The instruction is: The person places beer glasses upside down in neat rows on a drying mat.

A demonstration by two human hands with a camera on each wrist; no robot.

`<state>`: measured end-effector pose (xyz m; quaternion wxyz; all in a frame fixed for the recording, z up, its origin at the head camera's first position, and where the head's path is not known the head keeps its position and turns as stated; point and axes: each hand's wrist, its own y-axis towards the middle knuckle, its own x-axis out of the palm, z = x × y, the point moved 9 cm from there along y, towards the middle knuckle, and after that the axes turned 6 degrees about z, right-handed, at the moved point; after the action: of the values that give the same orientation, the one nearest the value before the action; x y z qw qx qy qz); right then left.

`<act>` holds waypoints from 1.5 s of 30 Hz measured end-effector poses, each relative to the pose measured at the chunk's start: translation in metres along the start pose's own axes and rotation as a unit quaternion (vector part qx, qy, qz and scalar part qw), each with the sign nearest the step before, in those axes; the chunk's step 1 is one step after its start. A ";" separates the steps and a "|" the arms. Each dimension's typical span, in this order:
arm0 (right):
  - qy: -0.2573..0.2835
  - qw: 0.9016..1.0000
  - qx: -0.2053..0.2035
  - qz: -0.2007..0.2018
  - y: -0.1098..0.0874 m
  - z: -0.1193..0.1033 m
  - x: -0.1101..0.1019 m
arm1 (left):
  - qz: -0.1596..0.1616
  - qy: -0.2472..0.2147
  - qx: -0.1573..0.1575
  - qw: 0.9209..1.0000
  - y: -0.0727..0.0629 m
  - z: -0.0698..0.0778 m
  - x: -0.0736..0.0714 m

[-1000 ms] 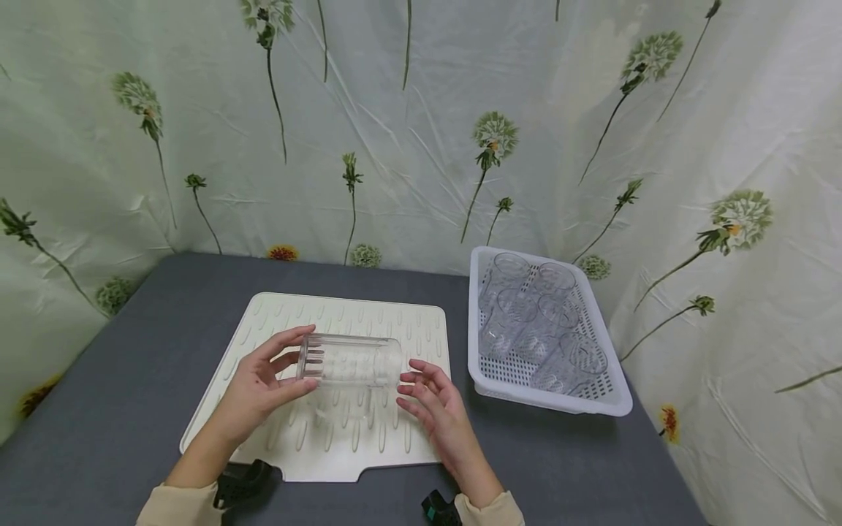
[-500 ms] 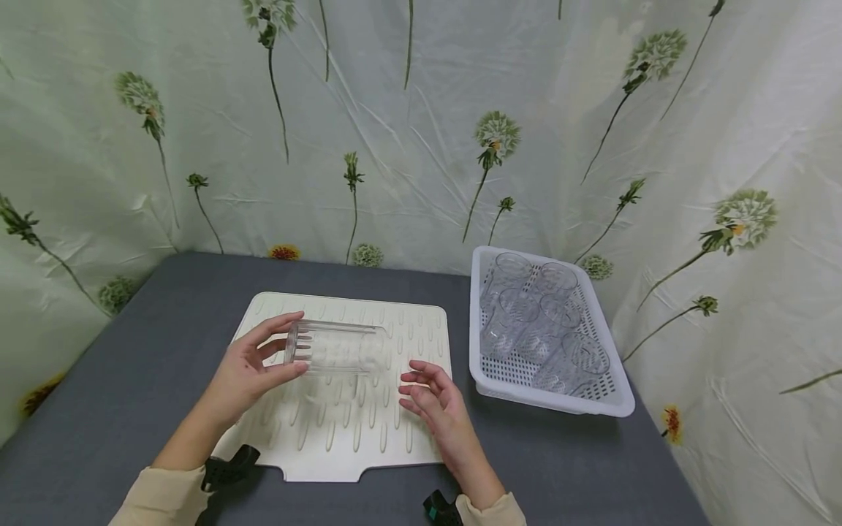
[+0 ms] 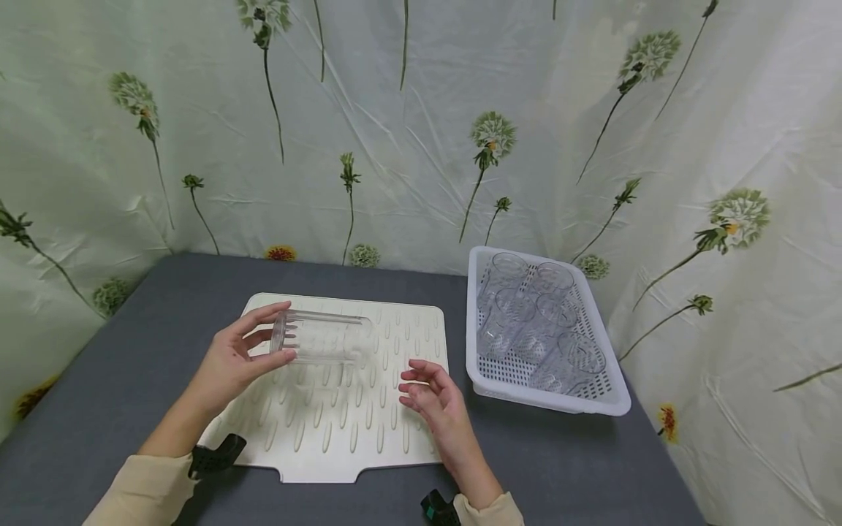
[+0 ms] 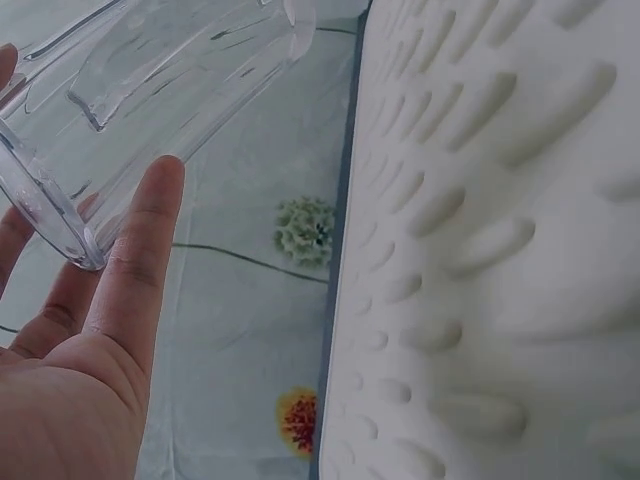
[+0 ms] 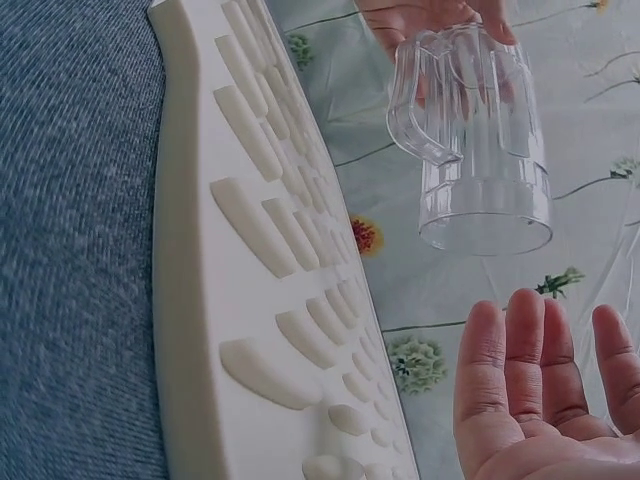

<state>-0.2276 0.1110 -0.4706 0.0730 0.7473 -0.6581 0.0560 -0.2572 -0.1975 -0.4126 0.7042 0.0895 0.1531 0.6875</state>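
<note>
My left hand [image 3: 240, 349] grips a clear mug [image 3: 329, 340] by its base end, thumb on the near side and fingers on the far side. The mug lies on its side in the air, mouth to the right, above the cream ridged drying mat [image 3: 342, 438]. In the right wrist view the mug [image 5: 485, 190] shows its handle and open rim. My right hand [image 3: 441, 409] is over the mat's right part, apart from the mug, fingers loosely bent and holding nothing. The left wrist view has the thumb [image 4: 140, 250] along the mug's wall.
A white perforated basket [image 3: 552, 402] stands to the right of the mat, with several clear mugs [image 3: 516, 307] in it. Both rest on a dark grey table [image 3: 559, 467]. A flower-print curtain [image 3: 408, 183] hangs behind the table and along its sides.
My left hand has carried the mug left and slightly away from me, so its rim is farther from my right hand. The right hand has stayed nearly still.
</note>
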 end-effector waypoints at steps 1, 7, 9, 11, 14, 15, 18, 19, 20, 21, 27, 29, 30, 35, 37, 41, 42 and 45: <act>-0.003 1.000 0.000 0.000 0.000 0.000 0.000 | 0.002 0.011 0.002 1.000 0.000 0.001 -0.002; -0.014 1.000 -0.001 0.008 -0.001 -0.001 0.000 | 0.017 0.081 -0.005 0.997 0.004 0.000 -0.011; -0.017 1.000 -0.001 0.010 -0.001 -0.001 0.000 | 0.022 0.100 -0.007 0.995 0.005 0.000 -0.014; -0.019 1.000 0.000 0.013 -0.001 -0.001 0.000 | 0.024 0.115 -0.008 0.993 0.007 0.000 -0.016; -0.026 1.000 0.003 0.017 -0.002 0.000 -0.001 | 0.028 0.137 -0.010 0.990 0.009 0.001 -0.020; -0.029 0.999 0.004 0.018 -0.002 0.000 -0.002 | 0.029 0.143 -0.011 0.989 0.010 0.001 -0.021; -0.042 0.999 0.007 0.022 -0.002 0.000 -0.003 | 0.030 0.151 -0.011 0.988 0.012 0.002 -0.025; -0.046 0.999 0.006 0.023 -0.003 0.000 -0.003 | 0.030 0.154 -0.010 0.988 0.013 0.003 -0.027; -0.051 0.998 0.005 0.024 -0.003 -0.001 -0.003 | 0.031 0.156 -0.009 0.987 0.014 0.003 -0.028; -0.056 0.998 0.005 0.024 -0.003 -0.002 -0.003 | 0.032 0.159 -0.008 0.987 0.014 0.004 -0.030; -0.086 0.996 0.000 0.010 -0.006 -0.010 -0.001 | 0.040 0.198 -0.023 0.979 0.018 0.005 -0.042; -0.099 0.995 -0.002 0.004 -0.007 -0.013 -0.001 | 0.039 0.202 -0.033 0.978 0.019 0.004 -0.045; -0.105 0.994 -0.005 0.001 -0.008 -0.015 -0.002 | 0.037 0.202 -0.036 0.978 0.020 0.004 -0.046; -0.140 0.990 -0.021 -0.009 -0.012 -0.025 -0.007 | 0.036 0.206 -0.040 0.977 0.024 0.005 -0.053; -0.151 0.988 -0.027 -0.012 -0.013 -0.027 -0.010 | 0.038 0.213 -0.042 0.975 0.026 0.004 -0.056; -0.176 0.983 -0.039 -0.020 -0.015 -0.032 -0.017 | 0.040 0.227 -0.049 0.972 0.030 0.004 -0.063; -0.182 0.982 -0.045 -0.023 -0.016 -0.034 -0.018 | 0.041 0.232 -0.051 0.971 0.030 0.004 -0.064; -0.202 0.977 -0.066 -0.030 -0.017 -0.040 -0.023 | 0.044 0.242 -0.055 0.968 0.032 0.005 -0.069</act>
<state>-0.2131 0.1429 -0.4363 -0.0100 0.7564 -0.6385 -0.1419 -0.2867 -0.2649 -0.3907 0.6190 -0.1112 0.2768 0.7265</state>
